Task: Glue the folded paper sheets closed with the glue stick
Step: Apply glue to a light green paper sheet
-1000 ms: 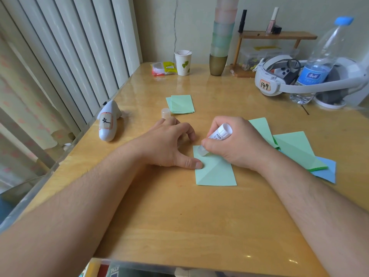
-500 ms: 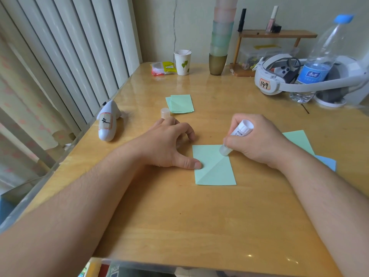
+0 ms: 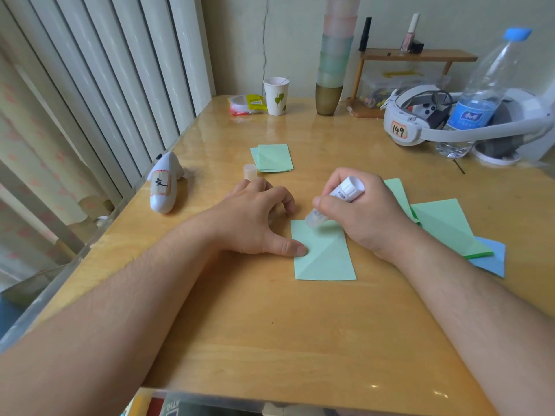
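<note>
A light green paper sheet (image 3: 326,256) with a diagonal crease lies flat in the middle of the table. My right hand (image 3: 365,216) grips a white glue stick (image 3: 339,199), tilted, its tip touching the sheet's far edge near the left corner. My left hand (image 3: 255,223) rests beside the sheet; its thumb presses the sheet's left edge. The glue stick's cap (image 3: 250,171) stands behind my left hand. A small stack of folded green sheets (image 3: 272,157) lies further back. More green sheets (image 3: 441,226) on a blue one (image 3: 492,259) lie to the right.
A white whale-shaped object (image 3: 164,183) lies at the left table edge. At the back stand a paper cup (image 3: 276,96), a snack packet (image 3: 247,105), stacked cups (image 3: 330,70), a small wooden shelf (image 3: 417,54), a headset (image 3: 420,121) and a water bottle (image 3: 477,94).
My right hand slid the glue stick right along the sheet's far edge, then back left to near the left corner. My left hand stayed in place.
</note>
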{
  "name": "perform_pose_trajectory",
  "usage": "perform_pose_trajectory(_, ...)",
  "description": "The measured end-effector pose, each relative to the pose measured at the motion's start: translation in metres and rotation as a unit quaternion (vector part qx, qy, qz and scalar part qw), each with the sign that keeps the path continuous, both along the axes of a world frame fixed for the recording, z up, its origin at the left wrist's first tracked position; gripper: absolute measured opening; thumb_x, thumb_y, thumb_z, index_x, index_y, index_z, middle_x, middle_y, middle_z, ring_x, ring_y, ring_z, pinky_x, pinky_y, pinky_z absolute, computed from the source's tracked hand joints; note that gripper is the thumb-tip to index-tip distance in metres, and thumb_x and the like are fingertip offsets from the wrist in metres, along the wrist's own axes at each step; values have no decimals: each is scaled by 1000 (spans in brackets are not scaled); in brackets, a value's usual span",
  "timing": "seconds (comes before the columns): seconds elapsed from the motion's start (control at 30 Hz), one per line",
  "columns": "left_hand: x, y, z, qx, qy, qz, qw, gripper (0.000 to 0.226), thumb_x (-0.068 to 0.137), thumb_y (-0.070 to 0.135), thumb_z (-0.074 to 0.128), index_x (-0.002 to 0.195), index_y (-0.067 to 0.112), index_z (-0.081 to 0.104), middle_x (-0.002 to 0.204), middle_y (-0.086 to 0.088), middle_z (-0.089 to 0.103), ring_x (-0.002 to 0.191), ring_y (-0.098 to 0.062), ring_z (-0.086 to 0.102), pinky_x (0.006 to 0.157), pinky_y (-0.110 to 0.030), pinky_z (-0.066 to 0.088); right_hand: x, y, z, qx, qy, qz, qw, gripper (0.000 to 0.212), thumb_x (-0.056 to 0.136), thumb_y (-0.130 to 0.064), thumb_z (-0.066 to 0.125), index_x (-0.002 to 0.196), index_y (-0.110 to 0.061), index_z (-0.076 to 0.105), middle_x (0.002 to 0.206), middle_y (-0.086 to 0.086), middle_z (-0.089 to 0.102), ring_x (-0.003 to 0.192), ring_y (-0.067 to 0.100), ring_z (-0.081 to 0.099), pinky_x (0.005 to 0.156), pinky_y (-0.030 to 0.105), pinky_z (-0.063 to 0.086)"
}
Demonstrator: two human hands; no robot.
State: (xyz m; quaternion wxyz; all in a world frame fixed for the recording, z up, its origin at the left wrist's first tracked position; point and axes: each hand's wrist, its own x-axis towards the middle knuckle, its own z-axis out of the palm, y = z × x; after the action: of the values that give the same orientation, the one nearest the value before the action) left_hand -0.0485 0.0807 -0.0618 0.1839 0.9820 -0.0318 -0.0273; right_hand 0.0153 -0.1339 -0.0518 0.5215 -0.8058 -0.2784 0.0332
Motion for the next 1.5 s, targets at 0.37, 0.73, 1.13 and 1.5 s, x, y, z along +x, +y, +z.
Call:
perform_pose_trajectory(0.37, -1, -2, 2, 0, 4, 1, 1000, 78, 50, 90, 72, 115, 56, 47, 115, 15, 40, 117, -15, 34, 104, -32, 36, -4, 5, -6, -62, -7, 32, 998, 22, 81, -41, 81, 80, -24, 67, 74, 3, 68, 65, 10, 54, 63, 34, 46)
perform_pose_trajectory(0.73, -1, -1, 2, 1, 10, -2, 1000, 78, 47, 95, 67, 111, 58, 43, 114, 15, 39, 117, -16, 35, 106, -33, 37, -4, -4, 3, -109, 6, 39, 993, 17, 80, -29, 82, 78, -23, 66, 64, -9, 60, 61, 8, 49, 61, 32, 41)
perform_pose_trajectory(1.13, -2, -1, 3, 8, 18, 1, 1000, 81, 48, 95, 65, 116, 58, 44, 119, 12, 38, 117, -18, 34, 109, -39, 37, 9, -33, 11, -151, -9, 11, 988, 16, 77, -22, 79, 74, -22, 63, 58, -12, 58, 54, 4, 44, 57, 29, 37)
perform_pose_trajectory(1.5, -3, -2, 4, 2, 16, -2, 1000, 73, 53, 89, 71, 113, 59, 43, 118, 13, 39, 118, -16, 34, 111, -38, 36, 13, -29, 12, 18, 35, -14, 999, 17, 68, -21, 65, 66, -11, 52, 61, 4, 47, 62, 16, 40, 61, 35, 32)
